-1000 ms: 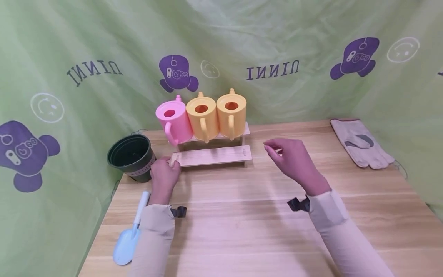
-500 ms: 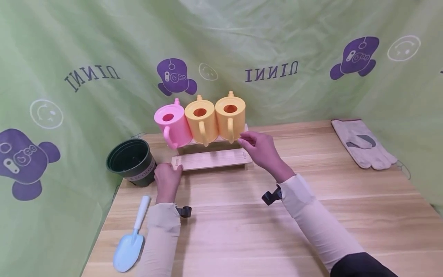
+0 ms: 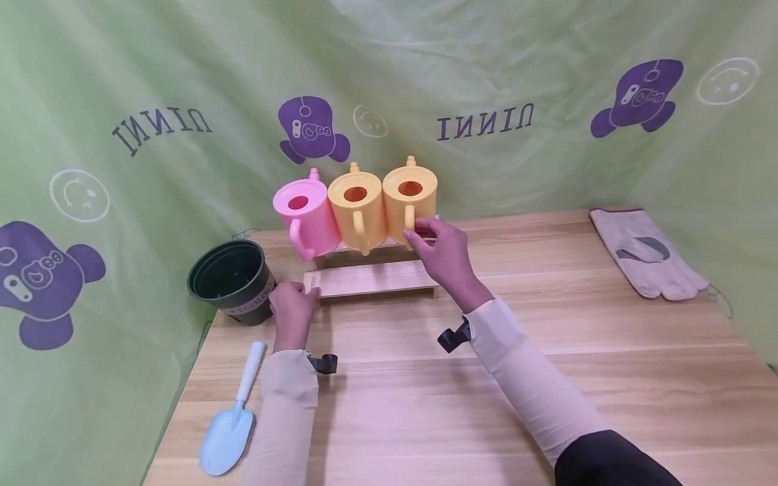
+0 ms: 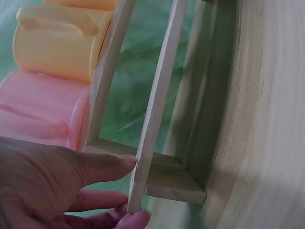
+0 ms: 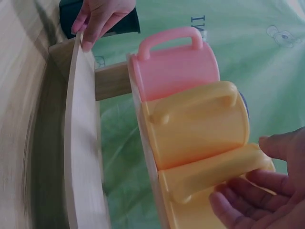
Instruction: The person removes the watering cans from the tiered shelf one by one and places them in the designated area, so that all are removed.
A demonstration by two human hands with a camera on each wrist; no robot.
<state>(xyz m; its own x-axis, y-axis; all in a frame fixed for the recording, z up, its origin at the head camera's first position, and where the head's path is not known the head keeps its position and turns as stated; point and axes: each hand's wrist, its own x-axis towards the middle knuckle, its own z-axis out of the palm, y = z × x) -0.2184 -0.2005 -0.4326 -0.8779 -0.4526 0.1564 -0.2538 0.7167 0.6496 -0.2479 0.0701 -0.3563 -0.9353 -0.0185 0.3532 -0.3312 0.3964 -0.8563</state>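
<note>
Two yellow watering cans, the middle one (image 3: pixel 357 219) and the right one (image 3: pixel 423 199), stand upright beside a pink watering can (image 3: pixel 313 226) on the upper tier of a wooden two-step stand (image 3: pixel 371 278). My right hand (image 3: pixel 446 256) is at the right yellow can's handle (image 5: pixel 219 172), thumb on one side and fingers curling in on the other. With thumb and fingers, my left hand (image 3: pixel 293 310) pinches the left end of the lower board (image 4: pixel 155 109), as the left wrist view shows.
A dark green flowerpot (image 3: pixel 234 280) stands just left of my left hand. The light blue trowel (image 3: pixel 227 432) lies on the table's left side. A pair of work gloves (image 3: pixel 647 253) lies at the back right. Green printed cloth (image 3: pixel 516 162) hangs behind the table.
My right hand has moved left from beside the stand to the right yellow can's handle. The left hand stays at the board's end, and the cans remain in place.
</note>
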